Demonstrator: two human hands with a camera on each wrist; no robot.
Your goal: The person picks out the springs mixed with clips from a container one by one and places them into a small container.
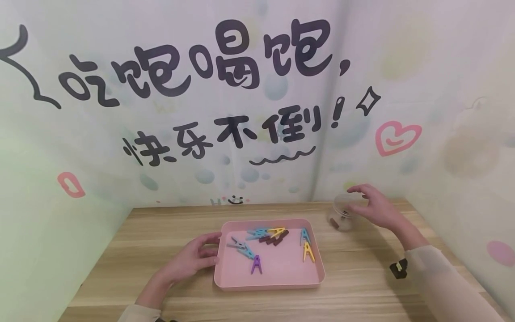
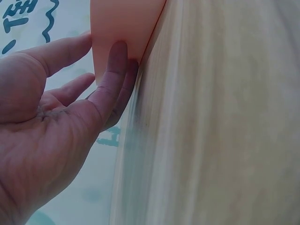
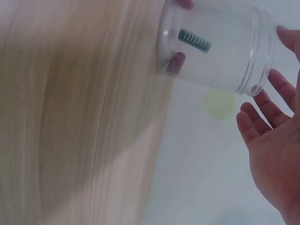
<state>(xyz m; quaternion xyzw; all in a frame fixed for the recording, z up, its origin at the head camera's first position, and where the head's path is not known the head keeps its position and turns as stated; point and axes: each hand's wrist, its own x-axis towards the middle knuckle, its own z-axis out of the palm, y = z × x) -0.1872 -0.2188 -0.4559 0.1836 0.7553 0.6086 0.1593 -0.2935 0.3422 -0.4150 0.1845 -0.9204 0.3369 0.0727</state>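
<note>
My left hand [image 1: 197,255] is at the left side of a pink tray [image 1: 277,275]; in the left wrist view its fairly straight fingers touch the tray's outer wall [image 2: 124,23]. Blue, yellow and purple clothespins [image 1: 256,264] lie in the tray with several short dark brown pieces [image 1: 277,239]. At the back right stands a clear, lidless jar [image 3: 229,47]. Spread loosely around its mouth are the fingers of my right hand [image 1: 372,208]. Inside the jar, a dark green ribbed piece [image 3: 194,41] and brownish-red pieces [image 3: 176,63] show through the wall.
A wooden table [image 1: 161,232] carries the tray and jar. Right behind its back edge hangs a pale backdrop [image 1: 257,179] with large black writing, and similar pale walls close in on both sides.
</note>
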